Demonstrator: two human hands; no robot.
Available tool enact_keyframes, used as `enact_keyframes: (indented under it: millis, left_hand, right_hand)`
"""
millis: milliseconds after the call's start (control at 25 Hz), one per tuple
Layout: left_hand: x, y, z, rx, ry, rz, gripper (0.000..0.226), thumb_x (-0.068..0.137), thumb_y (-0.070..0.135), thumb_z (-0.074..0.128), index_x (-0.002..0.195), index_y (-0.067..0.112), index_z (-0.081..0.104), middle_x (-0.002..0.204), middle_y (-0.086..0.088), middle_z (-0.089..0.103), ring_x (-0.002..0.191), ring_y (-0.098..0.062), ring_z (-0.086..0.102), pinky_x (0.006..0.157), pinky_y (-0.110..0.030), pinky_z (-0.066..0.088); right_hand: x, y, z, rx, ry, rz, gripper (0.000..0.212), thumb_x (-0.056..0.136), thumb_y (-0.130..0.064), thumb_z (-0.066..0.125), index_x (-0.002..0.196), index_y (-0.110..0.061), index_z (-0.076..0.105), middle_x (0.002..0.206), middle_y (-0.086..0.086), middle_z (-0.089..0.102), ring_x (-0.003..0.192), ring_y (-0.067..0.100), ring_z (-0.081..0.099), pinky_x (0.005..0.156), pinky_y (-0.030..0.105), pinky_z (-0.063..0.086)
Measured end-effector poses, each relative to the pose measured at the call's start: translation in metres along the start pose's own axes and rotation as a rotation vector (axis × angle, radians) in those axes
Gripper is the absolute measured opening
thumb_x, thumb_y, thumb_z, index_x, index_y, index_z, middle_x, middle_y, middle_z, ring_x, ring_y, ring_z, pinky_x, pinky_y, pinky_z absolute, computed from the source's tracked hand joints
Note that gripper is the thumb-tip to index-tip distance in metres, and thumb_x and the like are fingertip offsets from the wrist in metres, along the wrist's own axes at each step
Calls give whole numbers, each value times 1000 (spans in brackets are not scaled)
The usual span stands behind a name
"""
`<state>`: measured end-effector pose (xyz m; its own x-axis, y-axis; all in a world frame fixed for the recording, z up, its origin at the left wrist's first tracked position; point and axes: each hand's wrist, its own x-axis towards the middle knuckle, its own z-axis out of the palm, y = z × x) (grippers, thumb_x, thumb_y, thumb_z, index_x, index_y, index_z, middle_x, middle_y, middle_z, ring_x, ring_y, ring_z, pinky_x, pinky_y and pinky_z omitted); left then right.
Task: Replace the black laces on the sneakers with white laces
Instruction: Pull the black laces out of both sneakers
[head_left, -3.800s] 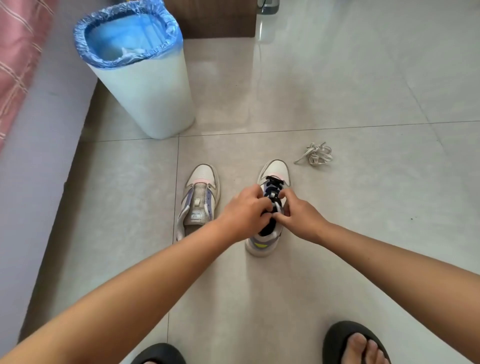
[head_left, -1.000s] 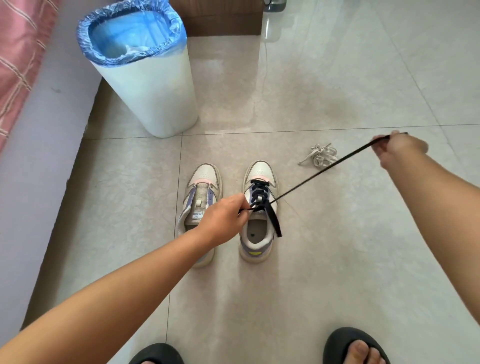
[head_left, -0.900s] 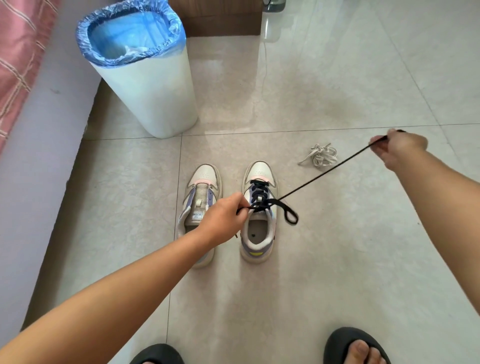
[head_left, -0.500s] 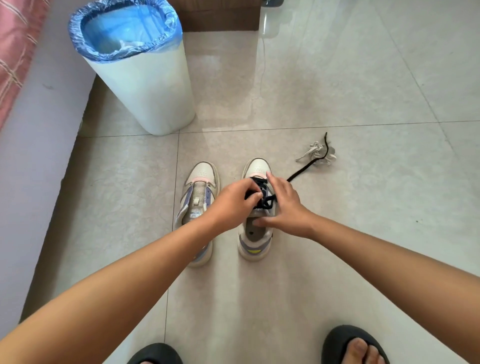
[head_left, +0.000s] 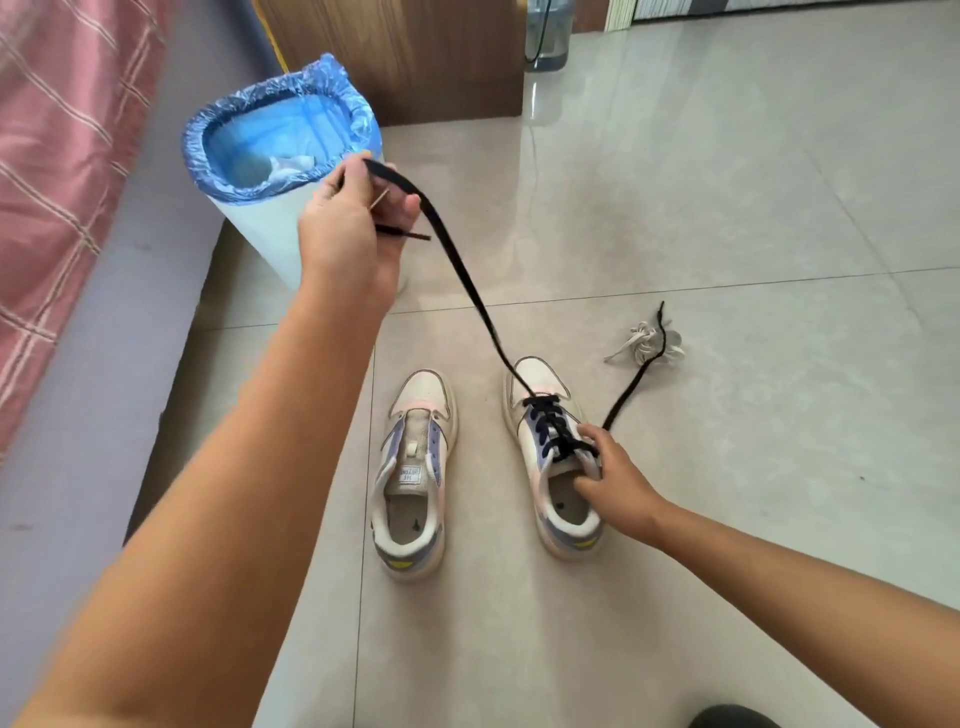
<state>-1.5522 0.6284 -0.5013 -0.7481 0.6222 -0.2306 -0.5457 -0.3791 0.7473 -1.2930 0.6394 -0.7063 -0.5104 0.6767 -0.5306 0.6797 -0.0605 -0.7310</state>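
Half a second before, both hands had been bunched over the laced sneaker's eyelets. Since then the left hand (head_left: 353, 218) had risen up and away toward the bin, pinching one end of the black lace (head_left: 470, 283) between thumb and fingers, so that the lace ran taut from that hand down to the toe end of the lacing. The right hand (head_left: 610, 475) had stayed low, its fingers curled over the collar and tongue of the right-hand sneaker (head_left: 556, 457), holding the shoe down. The lace's other end had been left slack on the floor (head_left: 727, 467), trailing out to the right and lying across the bundle of white laces (head_left: 647, 343). The view had also tipped upward, bringing in a wooden cabinet (head_left: 415, 57) and a water bottle (head_left: 548, 36) at the far end.

The left-hand sneaker (head_left: 415, 467) stood just beside its mate, with no lace in its eyelets. The white bin (head_left: 270, 228) with its blue liner stood near the raised hand, partly behind it. A grey bed edge (head_left: 104, 338) bounded the left side. Open tile spread to the right and ahead of the shoes, beyond the white laces. A dark slipper (head_left: 737, 717) showed at the bottom edge.
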Motion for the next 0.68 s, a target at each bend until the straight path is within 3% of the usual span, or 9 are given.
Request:
enact_keyframes:
  millis: [80,160,200,280,360,400,520,600,680]
  left_hand:
    - [7,11,6,-138,11,36,24,100,7,42,79,8,52,44,1,50,38,-6,48,46,-19,46]
    - [6,-2,6,-31,-27,36,17,98,4,43,85,8,53,51,-2,53,42,-9,51,51,-23,50]
    - [2,-16,3,147,-66,34,11,97,2,45,92,9,52,60,-4,56,48,-11,54,54,-26,52]
    - [-12,-59,-12,759,-205,35,17,94,5,51,109,11,48,84,-6,55,68,-15,54,65,-30,48]
    - [-34,-108,-41,1363,-437,3,29,92,15,57,120,13,51,106,-7,53,91,-18,54,79,-27,41]
    - [-46,-128,-57,1553,-568,-18,29,91,18,57,119,13,55,113,-8,51,100,-20,53,83,-25,39]
    - [-75,-165,-91,1810,-790,-51,29,88,21,59,114,11,52,116,-9,48,108,-27,50,93,-34,41]
    - [-81,-179,-99,1899,-771,59,36,84,19,59,116,10,43,116,-10,47,107,-31,50,87,-44,45]
    - [-84,-191,-102,1881,-692,222,49,76,12,63,118,13,38,113,-13,50,100,-34,54,77,-43,49]
  right_hand:
    - [-1,0,2,-2,-6,5,64,84,-2,50,142,-22,29,145,6,33,125,22,42,104,30,36]
    - [-3,-2,1,-77,31,-18,62,85,-5,52,142,-20,31,142,7,32,128,23,39,106,30,33]
    - [-2,-3,0,-175,77,-52,61,84,-8,55,141,-19,34,141,7,33,128,24,37,106,32,33]
    - [-2,-4,-3,-378,167,-167,56,84,-15,59,137,-19,42,137,5,37,125,25,37,102,36,35]
    - [-3,-4,-6,-376,194,-257,48,83,-17,63,129,-15,50,131,5,42,121,24,40,99,35,36]
    - [-3,-4,-6,-330,197,-272,43,82,-15,64,124,-13,53,126,5,46,119,25,42,98,33,36]
    - [2,-6,-2,-266,201,-257,41,80,-14,63,120,-11,52,121,7,50,116,27,45,98,34,37]
    - [5,-9,0,-265,205,-244,52,81,-15,61,130,-13,43,129,7,46,121,27,41,102,39,35]
    - [7,-10,0,-287,195,-275,59,83,-12,59,138,-13,35,137,8,39,125,26,37,106,41,33]
